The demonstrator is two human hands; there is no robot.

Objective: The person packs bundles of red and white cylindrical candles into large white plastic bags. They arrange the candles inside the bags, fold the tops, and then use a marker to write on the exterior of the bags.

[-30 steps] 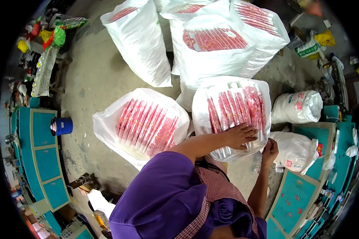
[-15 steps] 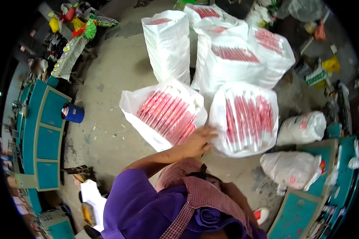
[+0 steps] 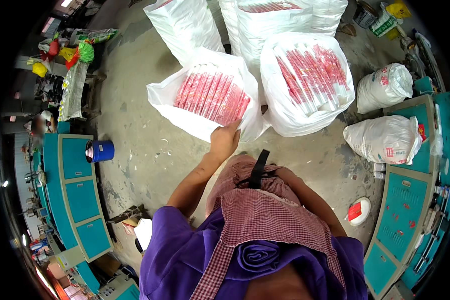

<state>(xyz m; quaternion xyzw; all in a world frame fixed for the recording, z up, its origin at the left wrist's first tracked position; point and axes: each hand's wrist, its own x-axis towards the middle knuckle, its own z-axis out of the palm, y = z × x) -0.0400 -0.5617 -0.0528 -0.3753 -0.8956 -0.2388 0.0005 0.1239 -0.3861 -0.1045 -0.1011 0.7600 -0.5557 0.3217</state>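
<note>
My left hand [image 3: 226, 139] reaches forward and grips the near rim of an open white woven sack [image 3: 160, 97], thumb and fingers closed on its edge. Inside stand rows of slim red-and-clear plastic packets [image 3: 205, 95], slanting slightly. Close by on the right is a second open white sack [image 3: 280, 122], filled with similar red-and-clear packets [image 3: 312, 75]; the two sacks touch or nearly touch. My right forearm [image 3: 305, 195] is bent in against the checked apron [image 3: 270, 215], and its hand is hidden from sight.
Taller filled white sacks [image 3: 185, 30] stand behind the two open ones. Tied white sacks [image 3: 382, 140] sit at the right beside teal cabinets [image 3: 405, 200]. More teal cabinets [image 3: 80, 200] line the left, with a blue bucket [image 3: 102, 150] by them. A white-and-red round object [image 3: 359, 211] lies on the floor.
My left hand, blurred between the two sacks before, now holds the left sack's near rim. The view has shifted, so the sacks appear higher in the picture.
</note>
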